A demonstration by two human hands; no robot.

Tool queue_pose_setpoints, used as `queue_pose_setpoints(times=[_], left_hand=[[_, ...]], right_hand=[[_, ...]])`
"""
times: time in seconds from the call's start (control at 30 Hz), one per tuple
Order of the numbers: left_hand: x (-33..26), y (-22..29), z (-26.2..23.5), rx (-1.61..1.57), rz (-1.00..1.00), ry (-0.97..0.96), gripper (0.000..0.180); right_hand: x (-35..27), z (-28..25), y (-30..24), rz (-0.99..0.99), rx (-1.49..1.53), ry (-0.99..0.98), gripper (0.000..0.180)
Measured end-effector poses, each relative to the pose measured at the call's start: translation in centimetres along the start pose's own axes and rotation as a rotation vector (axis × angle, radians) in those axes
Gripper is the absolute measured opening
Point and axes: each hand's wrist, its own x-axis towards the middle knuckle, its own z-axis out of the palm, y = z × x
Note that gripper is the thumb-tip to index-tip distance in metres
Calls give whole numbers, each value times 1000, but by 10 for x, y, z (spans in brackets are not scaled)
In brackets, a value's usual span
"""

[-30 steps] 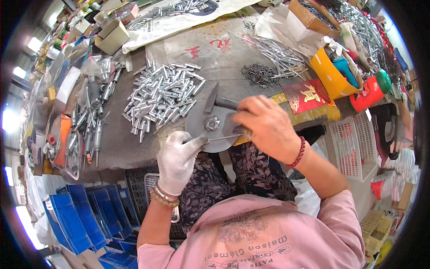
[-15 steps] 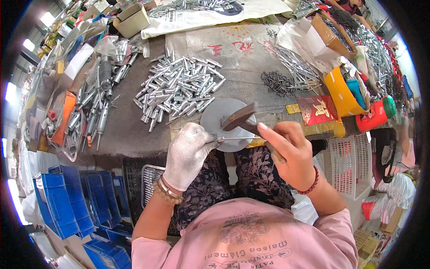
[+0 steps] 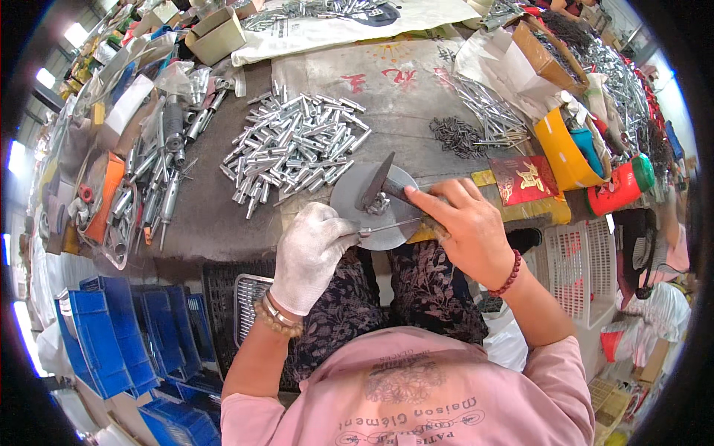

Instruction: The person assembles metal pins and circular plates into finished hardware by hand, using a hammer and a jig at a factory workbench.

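My left hand (image 3: pixel 312 253), in a whitish glove, pinches a thin metal rod (image 3: pixel 396 224) by a small fitting at its left end. The rod lies across the near part of a round grey metal disc (image 3: pixel 344 199) at the table's front edge, and its other end reaches my right hand's fingers. My bare right hand (image 3: pixel 474 234) is closed around the short handle of a hammer with a dark, wedge-like head (image 3: pixel 379 181). That head is over the disc, beside a small shiny metal piece (image 3: pixel 378 204) at its middle. Whether they touch I cannot tell.
Behind the disc lies a heap of silver metal tubes (image 3: pixel 297 145). Small dark parts (image 3: pixel 455 136) and long thin rods (image 3: pixel 497 123) are at right, near a red packet (image 3: pixel 524 181) and a yellow container (image 3: pixel 567 152). Tools (image 3: pixel 160 178) crowd the left; blue crates (image 3: pixel 104 331) stand below.
The hammer head has swung down and left, from a blurred slanted position to a more upright one over the disc. My right hand moved slightly up and left; the left hand stayed nearly still.
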Motion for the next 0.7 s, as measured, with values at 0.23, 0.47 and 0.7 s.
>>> queue_pose_setpoints(times=[0.23, 0.47, 0.7], left_hand=[[-5, 3, 5, -16, -67, 49, 22], [-34, 29, 29, -40, -369, 329, 41], [-42, 63, 32, -804, -879, 248, 66]], right_hand=[[-22, 13, -37, 11, -130, -114, 25], [-32, 24, -42, 301, 493, -312, 39], [-43, 30, -58, 497, 763, -437, 39]])
